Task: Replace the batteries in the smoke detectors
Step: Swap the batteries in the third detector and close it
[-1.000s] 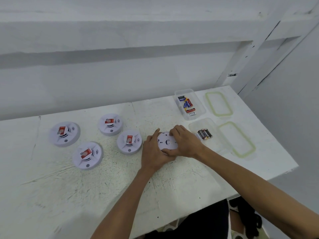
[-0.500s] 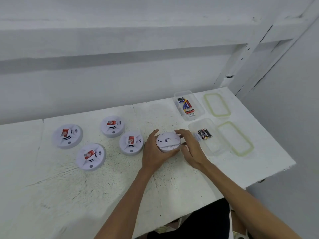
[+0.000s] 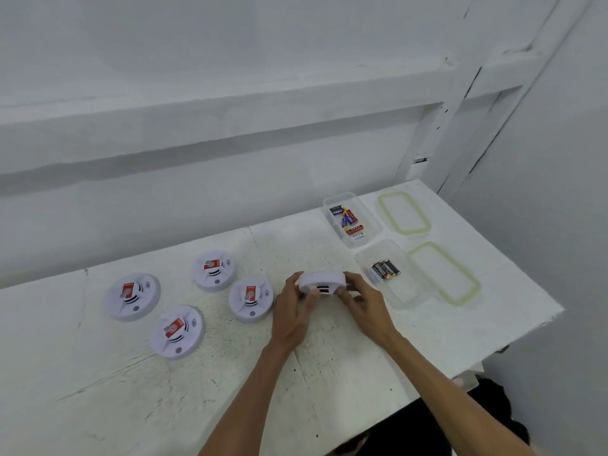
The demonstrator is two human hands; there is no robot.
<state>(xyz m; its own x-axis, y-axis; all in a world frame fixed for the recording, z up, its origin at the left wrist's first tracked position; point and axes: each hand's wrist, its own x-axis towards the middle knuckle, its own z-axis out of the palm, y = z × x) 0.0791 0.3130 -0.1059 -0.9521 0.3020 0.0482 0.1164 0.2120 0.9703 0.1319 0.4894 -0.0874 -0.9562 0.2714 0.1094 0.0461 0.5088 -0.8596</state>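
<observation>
- Left hand (image 3: pixel 292 311) and right hand (image 3: pixel 365 304) each close their grip on one white smoke detector (image 3: pixel 322 282), lifted above the counter (image 3: pixel 329 373).
- Battery (image 3: pixel 385 268) labels too blurred to read.

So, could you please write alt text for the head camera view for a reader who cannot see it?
Two bare hands, left hand and right hand, hold a round white smoke detector above a scuffed white table. Four more white detectors lie to its left; two clear plastic tubs of batteries sit to its right.

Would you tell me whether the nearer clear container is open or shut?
Open: the nearer container has no lid on it, its green-rimmed lid lies flat beside it, and the batteries inside are exposed.
</observation>
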